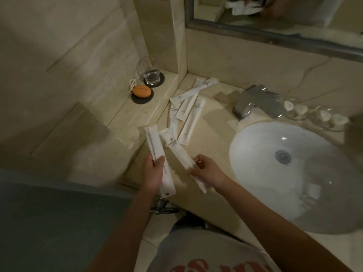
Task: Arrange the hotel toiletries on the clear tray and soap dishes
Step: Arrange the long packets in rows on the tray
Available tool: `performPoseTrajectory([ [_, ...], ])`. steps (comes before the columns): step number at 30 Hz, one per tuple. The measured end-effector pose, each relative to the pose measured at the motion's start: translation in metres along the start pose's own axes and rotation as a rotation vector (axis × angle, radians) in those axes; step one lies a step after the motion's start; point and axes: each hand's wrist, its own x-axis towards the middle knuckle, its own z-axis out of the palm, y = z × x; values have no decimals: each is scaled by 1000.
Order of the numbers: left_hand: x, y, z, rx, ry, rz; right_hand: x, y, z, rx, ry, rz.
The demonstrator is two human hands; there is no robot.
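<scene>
My left hand point(153, 173) grips a long white toiletry packet point(157, 148) upright over the counter's front edge. My right hand point(208, 170) pinches a second white packet point(177, 152) that slants up to the left, close beside the first. Several more white packets point(189, 107) lie scattered on the beige marble counter behind my hands. An orange soap point(142, 91) with a cord rests on a dark round dish point(137, 100) on the raised ledge at the left. A clear tray point(314, 116) holding small white-capped bottles stands right of the faucet.
A glass of water point(151, 74) stands on a dark coaster behind the soap. The chrome faucet point(253, 101) and white oval sink point(275, 183) fill the right side. A mirror point(275, 20) hangs above. A metal fixture point(163, 209) sticks out below the counter edge.
</scene>
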Motion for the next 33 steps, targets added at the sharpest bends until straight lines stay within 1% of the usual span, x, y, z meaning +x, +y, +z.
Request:
performPoseTrajectory([
  [4, -10, 17, 29, 40, -8, 101, -27, 14, -38, 173, 97, -2],
  [8, -24, 36, 72, 90, -92, 202, -56, 35, -77, 315, 243, -4],
  [10, -34, 45, 97, 118, -144, 243, -73, 46, -97, 347, 297, -9],
  [16, -73, 58, 176, 145, -371, 268, -131, 90, -151, 320, 453, 17],
  [22, -120, 63, 252, 249, -578, 362, -184, 143, -196, 423, 683, 20],
  [28, -153, 60, 309, 348, -698, 411, -230, 194, -243, 454, 942, 52],
  [31, -165, 60, 333, 381, -740, 435, -251, 214, -279, 407, 1024, 116],
  [33, -170, 62, 348, 400, -772, 436, -261, 227, -307, 248, 1006, 170],
])
